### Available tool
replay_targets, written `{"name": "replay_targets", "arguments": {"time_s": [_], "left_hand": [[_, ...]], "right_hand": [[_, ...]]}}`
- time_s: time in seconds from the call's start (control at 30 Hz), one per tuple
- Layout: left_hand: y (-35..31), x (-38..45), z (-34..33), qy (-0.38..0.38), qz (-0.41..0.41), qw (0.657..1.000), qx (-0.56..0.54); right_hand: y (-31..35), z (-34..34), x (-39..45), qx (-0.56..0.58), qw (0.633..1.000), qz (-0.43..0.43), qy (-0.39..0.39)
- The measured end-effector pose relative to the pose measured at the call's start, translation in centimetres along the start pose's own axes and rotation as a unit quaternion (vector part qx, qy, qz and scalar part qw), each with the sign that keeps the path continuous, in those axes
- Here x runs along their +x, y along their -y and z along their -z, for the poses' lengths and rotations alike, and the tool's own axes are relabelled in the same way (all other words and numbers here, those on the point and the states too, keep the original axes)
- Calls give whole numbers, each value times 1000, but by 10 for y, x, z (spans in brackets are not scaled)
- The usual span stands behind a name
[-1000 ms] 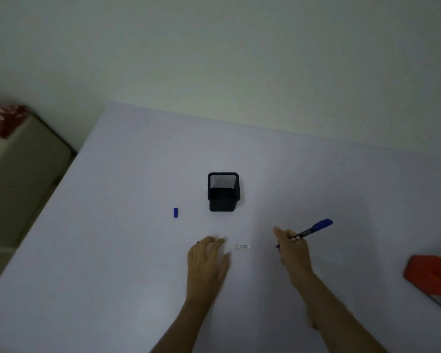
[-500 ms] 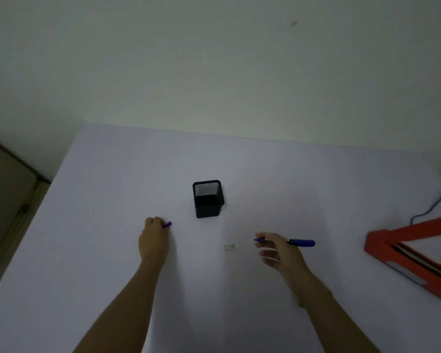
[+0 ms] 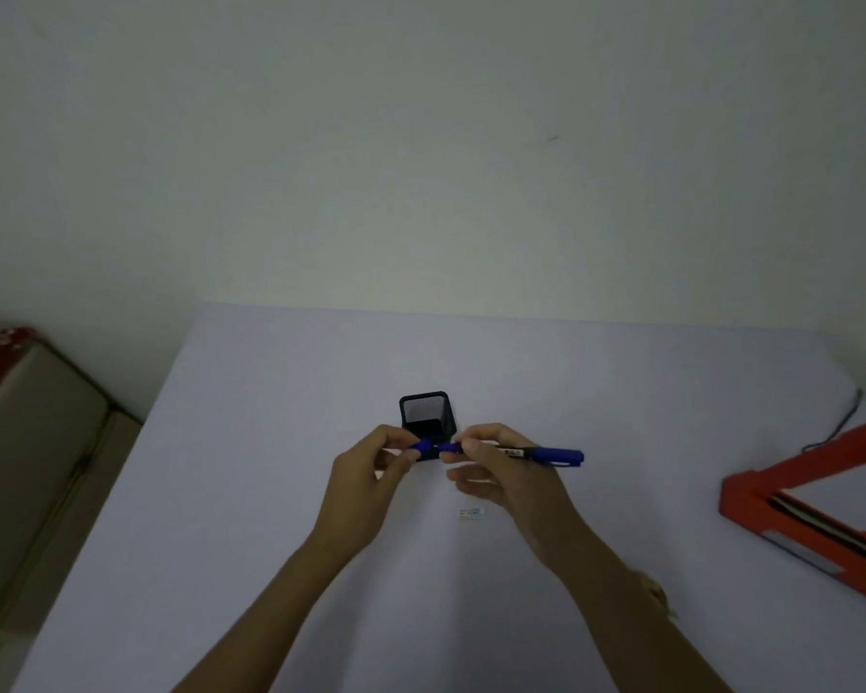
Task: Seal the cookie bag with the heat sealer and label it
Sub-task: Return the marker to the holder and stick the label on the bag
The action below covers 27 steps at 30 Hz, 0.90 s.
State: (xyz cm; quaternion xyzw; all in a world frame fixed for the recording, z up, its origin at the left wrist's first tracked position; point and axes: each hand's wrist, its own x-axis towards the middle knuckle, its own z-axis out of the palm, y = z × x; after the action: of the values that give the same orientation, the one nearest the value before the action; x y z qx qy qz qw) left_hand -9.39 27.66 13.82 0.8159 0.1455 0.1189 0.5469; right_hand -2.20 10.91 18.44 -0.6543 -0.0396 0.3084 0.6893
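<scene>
My right hand holds a blue marker level above the table, its tip pointing left. My left hand pinches the small blue marker cap right at that tip, just short of touching it. A small white label lies flat on the table under my right hand. The red heat sealer stands with its arm raised at the right edge. No cookie bag is in view.
A black mesh pen cup stands on the pale table just behind my hands. A grey cable runs off behind the sealer. A beige seat with a red item on it is at the left.
My left hand picked the cap off the table at the left and brought it to the marker tip. My right hand lifted the marker toward the middle. The camera tilted up.
</scene>
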Motion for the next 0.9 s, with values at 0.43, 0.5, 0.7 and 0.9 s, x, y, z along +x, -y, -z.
{"name": "replay_targets", "arguments": {"time_s": [0.43, 0.5, 0.7, 0.9], "left_hand": [[-11, -8, 9, -1, -7, 1000, 14], [-12, -8, 9, 5, -11, 1000, 16], [-24, -10, 15, 25, -23, 999, 19], [-39, -3, 26, 84, -10, 996, -43]], "right_hand": [[-1, -13, -5, 15, 998, 3, -53], [-2, -14, -5, -7, 999, -1, -46], [5, -15, 0, -27, 998, -15, -55], [13, -12, -1, 15, 998, 24, -51]]}}
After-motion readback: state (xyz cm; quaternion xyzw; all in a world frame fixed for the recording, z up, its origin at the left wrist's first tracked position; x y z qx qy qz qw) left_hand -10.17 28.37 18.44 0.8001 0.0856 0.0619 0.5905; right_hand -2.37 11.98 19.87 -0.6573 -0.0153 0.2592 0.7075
